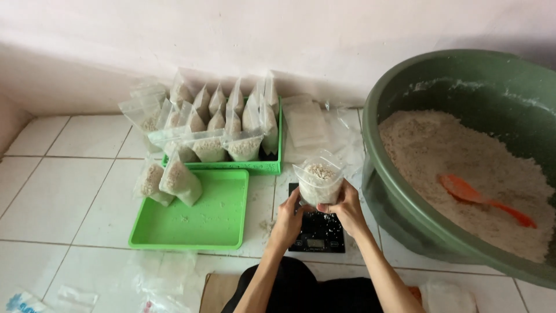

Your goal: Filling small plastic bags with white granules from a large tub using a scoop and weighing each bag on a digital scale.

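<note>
A small clear plastic pouch (pixel 319 181), part filled with pale grainy powder, stands open-topped just above a black digital scale (pixel 318 230). My left hand (pixel 288 220) grips its lower left side and my right hand (pixel 345 206) grips its lower right side. Spilled grains dot the scale's top.
A big green basin (pixel 399 191) at right holds pale powder (pixel 463 168) with an orange scoop (pixel 483 200) lying in it. A green tray (pixel 194 229) and a green crate (pixel 255 167) of several filled pouches (pixel 217 124) stand at left. Empty clear bags (pixel 307 124) lie by the wall.
</note>
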